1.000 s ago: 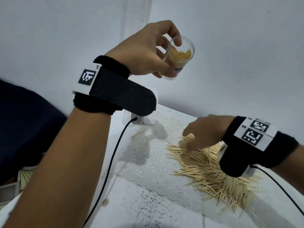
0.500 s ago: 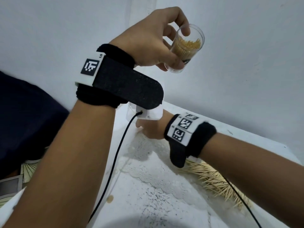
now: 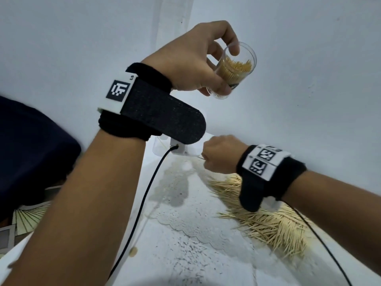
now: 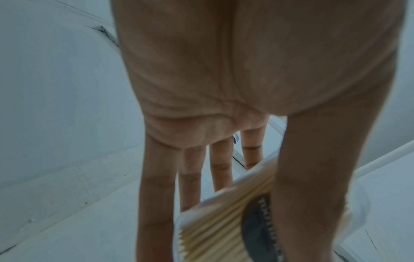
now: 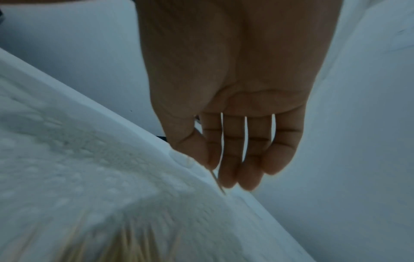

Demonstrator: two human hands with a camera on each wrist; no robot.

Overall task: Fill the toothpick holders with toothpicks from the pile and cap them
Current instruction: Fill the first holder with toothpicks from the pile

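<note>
My left hand (image 3: 224,65) is raised in front of the wall and grips a clear toothpick holder (image 3: 237,69) packed with toothpicks, its open mouth tilted up to the right. In the left wrist view the thumb and fingers wrap around that holder (image 4: 224,221). My right hand (image 3: 214,155) hovers low over the back of the table and pinches a single toothpick (image 5: 217,179) between thumb and fingers. The toothpick pile (image 3: 272,223) lies under and right of the right wrist, on a white lace mat (image 3: 185,205).
Another clear holder (image 3: 157,146) stands at the table's back edge, mostly hidden behind my left wrist strap. Black cables hang from both wrists. A small beige disc (image 3: 133,251) lies near the table's left edge. A white wall stands close behind.
My right hand left the pile, reached to the back of the table near the left wrist, and now has drawn back a little with one toothpick pinched. The left hand stays raised with the holder.
</note>
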